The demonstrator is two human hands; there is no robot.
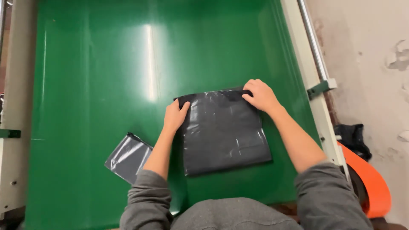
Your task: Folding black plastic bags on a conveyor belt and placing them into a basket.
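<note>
Head view
Table: You look down at a big shiny green table top (93,85). A streak of light shines on it near the middle.
Table edges: A pale frame (17,85) runs down the left side. A pale rail with a silver bar (313,42) runs down the right side.
Floor: Past the right rail you see a dusty light floor (366,51).
Orange thing: Low on the right, just past the rail, sits a curved orange thing (375,183). A dark bundle (353,138) lies just above it.
Big bag: A flat dark gray plastic bag (226,136) lies on the green table, right in front of you, a bit right of the middle. It is turned a little, and its top edge is folded or bunched.
Your left hand: Your left hand (174,116) rests on the top left corner of the big bag. Your fingers are curled and your thumb presses on the bag edge. I cannot tell if you pinch it or just hold it down.
Your right hand: Your right hand (260,96) sits on the top right corner of the big bag. The fingers are bent down over the folded edge and seem to grip it.
Small bag: A smaller dark bag (127,156) lies flat on the table, to the left of your left arm. It is apart from the big bag, and no hand touches it.
Sleeves: You wear gray sleeves (147,200), pushed up off your wrists.
</note>
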